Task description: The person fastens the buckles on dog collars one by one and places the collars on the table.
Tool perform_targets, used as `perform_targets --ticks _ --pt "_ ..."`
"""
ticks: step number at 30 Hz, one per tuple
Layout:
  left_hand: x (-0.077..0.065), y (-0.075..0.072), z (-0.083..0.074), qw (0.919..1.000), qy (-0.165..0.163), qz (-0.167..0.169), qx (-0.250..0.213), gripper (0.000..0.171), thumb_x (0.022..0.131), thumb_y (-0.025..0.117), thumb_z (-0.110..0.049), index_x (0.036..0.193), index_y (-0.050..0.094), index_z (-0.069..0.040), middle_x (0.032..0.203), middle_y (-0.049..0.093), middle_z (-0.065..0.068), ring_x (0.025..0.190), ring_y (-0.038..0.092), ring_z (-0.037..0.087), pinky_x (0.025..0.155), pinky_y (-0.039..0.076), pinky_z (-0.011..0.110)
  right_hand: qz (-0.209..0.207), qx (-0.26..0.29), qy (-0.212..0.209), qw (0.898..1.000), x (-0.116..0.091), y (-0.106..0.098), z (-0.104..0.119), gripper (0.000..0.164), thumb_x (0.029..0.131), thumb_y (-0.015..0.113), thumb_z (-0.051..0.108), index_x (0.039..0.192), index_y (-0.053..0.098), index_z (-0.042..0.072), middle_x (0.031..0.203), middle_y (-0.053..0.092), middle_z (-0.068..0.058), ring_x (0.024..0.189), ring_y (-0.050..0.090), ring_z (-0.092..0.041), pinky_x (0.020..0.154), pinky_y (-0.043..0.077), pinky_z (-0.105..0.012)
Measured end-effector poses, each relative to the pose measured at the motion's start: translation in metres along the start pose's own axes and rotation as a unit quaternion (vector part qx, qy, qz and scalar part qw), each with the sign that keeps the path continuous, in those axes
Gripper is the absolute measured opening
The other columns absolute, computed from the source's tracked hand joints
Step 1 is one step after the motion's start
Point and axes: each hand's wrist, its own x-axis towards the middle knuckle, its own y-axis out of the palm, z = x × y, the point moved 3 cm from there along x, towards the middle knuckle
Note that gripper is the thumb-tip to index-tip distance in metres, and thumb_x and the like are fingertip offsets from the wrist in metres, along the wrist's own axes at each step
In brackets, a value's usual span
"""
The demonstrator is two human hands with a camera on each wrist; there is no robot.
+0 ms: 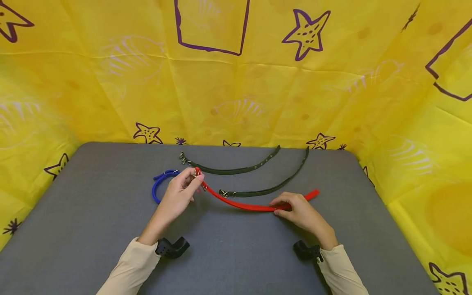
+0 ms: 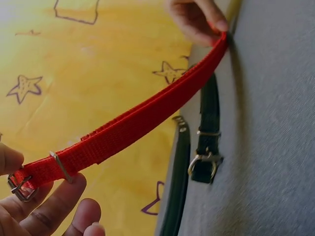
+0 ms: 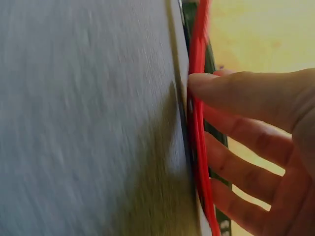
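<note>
Patterned yellow cloth (image 1: 236, 82) stands behind the grey worktop (image 1: 236, 254). Left hand (image 1: 180, 190): grip clamped on the red strap (image 1: 243, 205) at its buckle (image 2: 20, 189) end. Right hand (image 1: 300, 211): grip pinched on the same strap near its free end. The red strap curves between both hands, in front of two green straps (image 1: 258, 193). A blue strap (image 1: 155, 192) lies beside the left hand, partly hidden by it.
</note>
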Motion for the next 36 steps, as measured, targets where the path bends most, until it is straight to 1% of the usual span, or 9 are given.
perform_targets --ticks 5,7,12,16,22,28,31,33,36 --pt "0.001 -0.008 0.001 0.9999 0.009 -0.012 0.003 0.025 0.103 0.054 -0.032 0.112 0.063 -0.010 0.082 0.064 0.011 0.069 0.059 0.011 0.059 0.054 0.035 -0.008 -0.015 0.024 1.000 -0.006 -0.011 -0.015 0.023 0.080 0.081 0.005 0.102 0.076 0.009 0.098 0.074 -0.001 0.090 0.068 -0.017 0.080 0.055 -0.031" --pt "0.002 -0.010 0.001 0.9998 0.014 -0.015 0.003 0.025 0.103 0.055 -0.031 0.114 0.064 -0.010 0.081 0.063 0.012 0.069 0.059 0.011 0.059 0.053 0.034 -0.014 -0.030 0.037 0.999 -0.008 -0.016 -0.020 0.024 0.079 0.082 0.005 0.101 0.076 0.009 0.097 0.074 -0.001 0.090 0.068 -0.018 0.080 0.054 -0.030" --pt "0.002 -0.013 0.000 0.9995 0.020 -0.025 0.006 0.024 0.102 0.057 -0.030 0.114 0.066 -0.011 0.082 0.063 0.011 0.069 0.058 0.010 0.059 0.053 0.034 -0.030 -0.066 0.073 0.995 -0.013 -0.026 -0.026 0.025 0.077 0.084 0.010 0.100 0.076 0.010 0.098 0.074 -0.003 0.090 0.068 -0.021 0.081 0.052 -0.034" --pt "0.002 -0.015 0.000 0.9991 0.014 -0.038 0.010 0.025 0.102 0.057 -0.031 0.113 0.065 -0.011 0.084 0.064 0.008 0.070 0.059 0.012 0.060 0.054 0.033 -0.034 -0.077 0.085 0.993 -0.014 -0.031 -0.029 0.024 0.077 0.085 0.015 0.099 0.076 0.011 0.098 0.074 -0.002 0.091 0.067 -0.021 0.082 0.051 -0.036" --pt "0.003 -0.021 0.003 0.9981 0.000 -0.060 0.009 0.025 0.101 0.058 -0.033 0.110 0.064 -0.011 0.084 0.064 0.009 0.070 0.061 0.017 0.060 0.053 0.032 -0.032 -0.061 0.092 0.993 -0.016 -0.033 -0.033 0.021 0.077 0.085 0.014 0.096 0.076 0.010 0.094 0.072 -0.002 0.085 0.064 -0.017 0.077 0.051 -0.031" --pt "0.002 -0.023 0.003 0.9983 -0.005 -0.057 0.008 0.022 0.101 0.058 -0.033 0.109 0.064 -0.012 0.080 0.061 0.003 0.069 0.060 0.013 0.060 0.053 0.032 -0.024 -0.058 0.100 0.993 -0.017 -0.034 -0.033 0.018 0.076 0.085 0.012 0.092 0.076 0.010 0.087 0.069 0.001 0.078 0.058 -0.011 0.072 0.047 -0.027" --pt "0.002 -0.022 0.003 0.9983 -0.002 -0.057 0.011 0.022 0.101 0.058 -0.033 0.109 0.064 -0.013 0.082 0.061 0.006 0.069 0.059 0.016 0.058 0.051 0.030 -0.024 -0.049 0.111 0.992 -0.017 -0.036 -0.033 0.018 0.076 0.085 0.011 0.091 0.076 0.010 0.085 0.069 0.001 0.076 0.058 -0.009 0.071 0.047 -0.025" --pt "0.002 -0.021 0.003 0.9982 0.001 -0.059 0.012 0.022 0.101 0.058 -0.033 0.107 0.064 -0.013 0.083 0.061 0.010 0.068 0.059 0.019 0.057 0.050 0.028 -0.035 -0.038 0.118 0.992 -0.017 -0.038 -0.032 0.019 0.075 0.086 0.011 0.091 0.076 0.010 0.084 0.071 0.000 0.075 0.059 -0.007 0.070 0.048 -0.025" --pt "0.003 -0.021 0.004 0.9979 0.005 -0.063 0.016 0.023 0.101 0.059 -0.033 0.106 0.064 -0.012 0.086 0.062 0.015 0.068 0.060 0.024 0.056 0.050 0.027 -0.069 -0.023 0.113 0.991 -0.017 -0.042 -0.029 0.022 0.073 0.087 0.009 0.091 0.074 0.009 0.084 0.072 -0.002 0.074 0.061 -0.004 0.069 0.050 -0.023"
